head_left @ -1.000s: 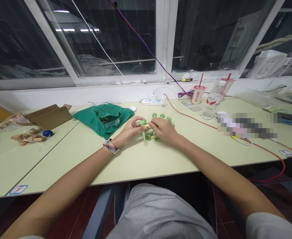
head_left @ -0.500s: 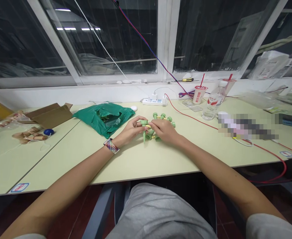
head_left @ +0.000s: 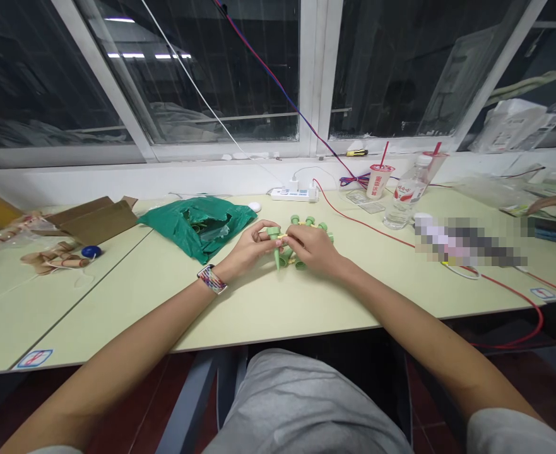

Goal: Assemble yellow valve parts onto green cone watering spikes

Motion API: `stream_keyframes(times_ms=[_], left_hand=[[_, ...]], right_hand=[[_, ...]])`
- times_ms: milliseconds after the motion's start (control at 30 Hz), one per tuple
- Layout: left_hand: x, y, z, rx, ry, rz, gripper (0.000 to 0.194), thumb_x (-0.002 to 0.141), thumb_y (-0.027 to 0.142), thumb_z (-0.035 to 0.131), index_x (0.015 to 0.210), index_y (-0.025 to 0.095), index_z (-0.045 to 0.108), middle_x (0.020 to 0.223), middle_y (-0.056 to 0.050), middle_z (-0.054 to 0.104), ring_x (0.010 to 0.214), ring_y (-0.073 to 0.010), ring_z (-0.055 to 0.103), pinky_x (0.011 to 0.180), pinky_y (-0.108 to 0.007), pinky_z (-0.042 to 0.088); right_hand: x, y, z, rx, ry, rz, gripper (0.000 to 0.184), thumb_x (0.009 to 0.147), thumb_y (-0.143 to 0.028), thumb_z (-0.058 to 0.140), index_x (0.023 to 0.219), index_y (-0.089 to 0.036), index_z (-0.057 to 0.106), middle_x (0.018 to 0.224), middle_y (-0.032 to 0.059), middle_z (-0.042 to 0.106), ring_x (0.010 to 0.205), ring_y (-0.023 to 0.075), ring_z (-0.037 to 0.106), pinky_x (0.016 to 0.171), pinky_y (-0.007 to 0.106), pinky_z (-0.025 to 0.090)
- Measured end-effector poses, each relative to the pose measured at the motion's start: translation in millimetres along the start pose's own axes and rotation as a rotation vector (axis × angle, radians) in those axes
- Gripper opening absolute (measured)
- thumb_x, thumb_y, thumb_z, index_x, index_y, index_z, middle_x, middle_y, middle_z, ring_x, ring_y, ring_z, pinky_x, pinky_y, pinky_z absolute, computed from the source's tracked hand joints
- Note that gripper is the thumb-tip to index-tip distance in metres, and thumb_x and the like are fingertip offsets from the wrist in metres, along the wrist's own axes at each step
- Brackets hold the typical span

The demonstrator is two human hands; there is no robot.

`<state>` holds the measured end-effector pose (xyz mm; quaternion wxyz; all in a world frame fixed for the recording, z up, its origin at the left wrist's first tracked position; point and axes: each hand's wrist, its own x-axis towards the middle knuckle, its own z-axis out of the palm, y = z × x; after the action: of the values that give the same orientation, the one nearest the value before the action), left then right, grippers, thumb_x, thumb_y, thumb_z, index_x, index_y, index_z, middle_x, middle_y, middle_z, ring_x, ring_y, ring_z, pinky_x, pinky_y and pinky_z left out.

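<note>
Two hands (left (head_left: 245,249), right (head_left: 312,248)) pinch one green spike (head_left: 276,257).

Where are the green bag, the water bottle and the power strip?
green bag (head_left: 197,227), head view, on the middle of the bag.
water bottle (head_left: 404,190), head view, on its red label.
power strip (head_left: 287,195), head view, on its white top.

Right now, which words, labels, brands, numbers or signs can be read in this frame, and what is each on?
Nothing can be quoted with certainty.
Drink cup: red Chinese characters, too small to read.
Water bottle: red-label script, too blurred to read.
Table sticker: red mark, no readable text.
</note>
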<state>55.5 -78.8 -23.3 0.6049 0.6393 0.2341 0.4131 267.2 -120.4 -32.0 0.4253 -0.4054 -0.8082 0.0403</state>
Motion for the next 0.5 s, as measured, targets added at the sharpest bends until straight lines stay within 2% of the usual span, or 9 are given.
stream_keyframes(times_ms=[167, 233, 367, 500], left_hand=[[1.9, 0.6, -0.3, 0.044, 0.064, 0.010, 0.053, 0.074, 0.031, 0.097, 0.116, 0.022, 0.066, 0.088, -0.002, 0.075, 0.086, -0.0196, 0.076, 0.082, -0.031, 0.056], [1.4, 0.9, 1.8, -0.022, 0.049, -0.007, 0.051, 0.075, 0.031, 0.097, 0.115, 0.021, 0.066, 0.083, -0.001, 0.073, 0.084, -0.0187, 0.075, 0.081, -0.030, 0.056], [-0.9, 1.8, 5.9, -0.062, 0.025, -0.017, 0.046, 0.076, 0.031, 0.096, 0.112, 0.020, 0.069, 0.064, 0.006, 0.059, 0.076, -0.0175, 0.073, 0.074, -0.028, 0.054], [-1.9, 3.0, 6.0, 0.077, 0.070, 0.025, 0.050, 0.075, 0.032, 0.096, 0.113, 0.021, 0.067, 0.082, 0.000, 0.071, 0.082, -0.0187, 0.074, 0.079, -0.031, 0.055]], right_hand=[[2.5, 0.7, 2.3, 0.174, -0.020, 0.143, 0.042, 0.111, -0.043, 0.042, 0.074, -0.024, 0.043, 0.065, -0.0021, 0.052, 0.063, 0.0169, 0.051, 0.063, 0.031, 0.036], [1.9, 0.4, 2.0, 0.141, -0.001, 0.114, 0.039, 0.110, -0.044, 0.044, 0.076, -0.024, 0.045, 0.067, -0.0018, 0.055, 0.063, 0.0170, 0.051, 0.063, 0.031, 0.035], [-0.5, -1.0, -0.5, 0.008, 0.019, -0.009, 0.028, 0.109, -0.038, 0.045, 0.087, -0.024, 0.052, 0.078, 0.0014, 0.062, 0.070, 0.0185, 0.054, 0.066, 0.032, 0.035], [-0.1, -1.0, 1.0, 0.061, -0.038, 0.059, 0.034, 0.111, -0.039, 0.042, 0.082, -0.024, 0.051, 0.074, 0.0006, 0.060, 0.069, 0.0186, 0.054, 0.066, 0.032, 0.035]])
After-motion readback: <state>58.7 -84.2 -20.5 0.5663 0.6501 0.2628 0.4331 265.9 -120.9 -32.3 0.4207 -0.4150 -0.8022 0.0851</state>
